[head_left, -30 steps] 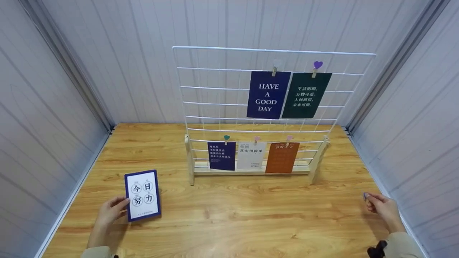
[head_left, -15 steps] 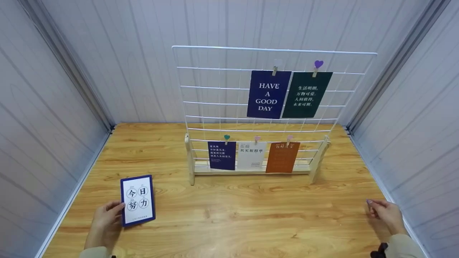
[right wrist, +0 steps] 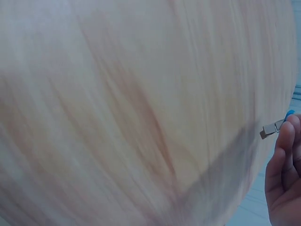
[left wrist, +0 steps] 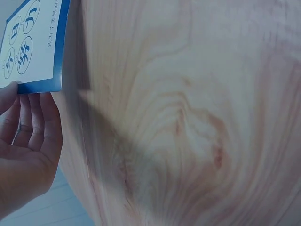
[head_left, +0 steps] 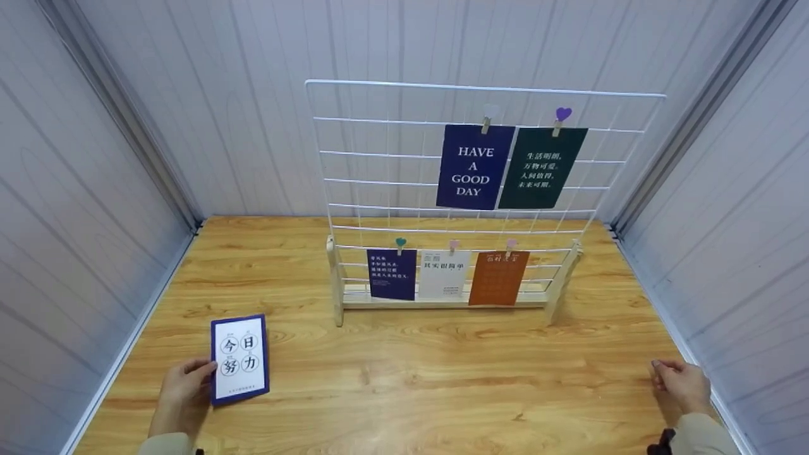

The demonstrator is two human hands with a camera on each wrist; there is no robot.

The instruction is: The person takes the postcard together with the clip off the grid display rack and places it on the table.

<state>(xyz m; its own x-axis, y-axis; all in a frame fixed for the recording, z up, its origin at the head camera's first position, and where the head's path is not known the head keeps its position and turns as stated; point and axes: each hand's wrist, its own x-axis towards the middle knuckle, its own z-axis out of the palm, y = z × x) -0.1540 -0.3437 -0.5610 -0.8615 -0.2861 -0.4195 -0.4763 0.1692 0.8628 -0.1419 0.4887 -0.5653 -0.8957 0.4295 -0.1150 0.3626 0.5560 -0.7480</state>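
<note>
While left hand [head_left: 181, 387] pinches card [head_left: 239, 359] edge | right hand [head_left: 686, 384] holds clip [right wrist: 271, 130] | tabletop [head_left: 442, 379] between

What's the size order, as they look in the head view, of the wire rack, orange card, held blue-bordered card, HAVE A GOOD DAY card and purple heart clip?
1. Wire rack
2. HAVE A GOOD DAY card and blue-bordered card: too alike to rank
3. Orange card
4. Purple heart clip
</note>
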